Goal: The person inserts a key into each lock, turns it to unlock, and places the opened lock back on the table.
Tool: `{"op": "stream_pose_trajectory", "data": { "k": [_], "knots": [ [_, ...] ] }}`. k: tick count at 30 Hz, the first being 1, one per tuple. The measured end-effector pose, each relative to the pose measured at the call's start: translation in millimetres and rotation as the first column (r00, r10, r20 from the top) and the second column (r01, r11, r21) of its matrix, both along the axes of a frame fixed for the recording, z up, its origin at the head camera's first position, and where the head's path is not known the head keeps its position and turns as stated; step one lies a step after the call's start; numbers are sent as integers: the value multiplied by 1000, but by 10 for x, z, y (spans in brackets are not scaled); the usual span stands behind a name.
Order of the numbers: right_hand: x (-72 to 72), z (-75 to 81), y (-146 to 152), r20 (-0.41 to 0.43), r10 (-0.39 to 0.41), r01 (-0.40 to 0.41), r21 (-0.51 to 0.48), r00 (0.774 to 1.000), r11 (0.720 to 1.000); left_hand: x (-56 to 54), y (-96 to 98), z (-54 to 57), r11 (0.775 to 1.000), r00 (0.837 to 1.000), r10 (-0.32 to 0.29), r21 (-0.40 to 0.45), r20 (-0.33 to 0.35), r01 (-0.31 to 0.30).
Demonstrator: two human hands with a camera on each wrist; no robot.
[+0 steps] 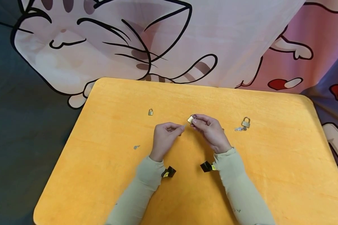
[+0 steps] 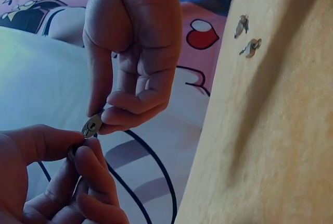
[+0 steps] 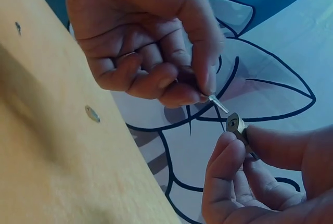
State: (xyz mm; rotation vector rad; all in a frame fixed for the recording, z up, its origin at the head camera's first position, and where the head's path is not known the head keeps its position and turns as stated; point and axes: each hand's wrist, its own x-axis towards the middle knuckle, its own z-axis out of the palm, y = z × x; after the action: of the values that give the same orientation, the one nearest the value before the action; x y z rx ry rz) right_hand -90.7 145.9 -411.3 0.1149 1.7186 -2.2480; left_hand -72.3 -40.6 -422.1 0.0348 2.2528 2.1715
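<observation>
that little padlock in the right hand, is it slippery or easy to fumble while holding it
Probably easy to fumble: the padlock is small and only the right hand fingertips pinch it. Its brassy metal looks smooth, so likely a bit slippery. It looks rigid, so it should hold steady as the left hand brings the key up.

Head view: high above the orange table [image 1: 270,175], facing down and forward, table whole in frame. Left wrist view: close, low beside that table's [image 2: 270,130] edge, facing across the hands. Right wrist view: equally close, opposite side. Shared by all three: both hands and table.
</observation>
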Motion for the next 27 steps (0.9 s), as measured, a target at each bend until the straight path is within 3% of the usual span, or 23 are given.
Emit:
{"op": "stream_pose_trajectory", "data": {
  "k": [10, 27],
  "knots": [
    [71, -34, 30, -3, -23, 23, -5, 1000, 1000, -5, 112, -25, 999, 998, 1, -42, 61, 2],
    [77, -94, 22, -8, -18, 18, 25, 1000, 1000, 10, 142, -123, 1000, 999, -9, -20, 53, 10]
  ]
}}
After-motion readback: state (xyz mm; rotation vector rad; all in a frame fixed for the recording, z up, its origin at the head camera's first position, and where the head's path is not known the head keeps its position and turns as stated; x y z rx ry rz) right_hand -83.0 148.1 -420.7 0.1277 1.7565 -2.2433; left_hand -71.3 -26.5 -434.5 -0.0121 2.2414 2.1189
